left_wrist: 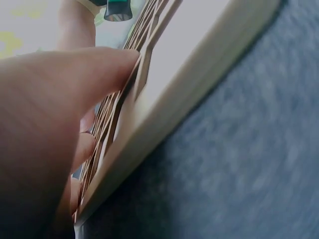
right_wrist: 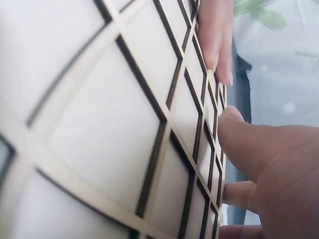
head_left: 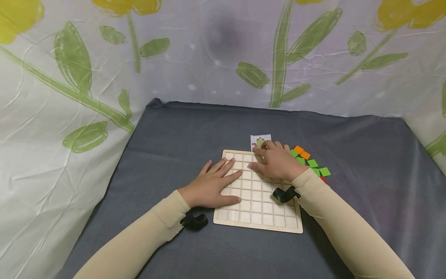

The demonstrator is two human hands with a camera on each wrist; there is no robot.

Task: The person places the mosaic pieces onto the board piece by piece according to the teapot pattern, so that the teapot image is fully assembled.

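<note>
A pale wooden board divided into square cells lies on the dark grey cloth. My left hand rests on its left side with the fingers spread. In the left wrist view the left thumb reaches over the board's thick edge. Over the board's top part is my right hand, its index fingertip close to the lower corner of a small printed card. The right wrist view shows the right thumb above the grid, with nothing visible between thumb and fingers. The right hand partly covers the card.
Green tiles, orange tiles and a red tile lie loose to the right of the board, partly behind the right hand and sleeve. A flower-patterned curtain hangs behind the cloth-covered table.
</note>
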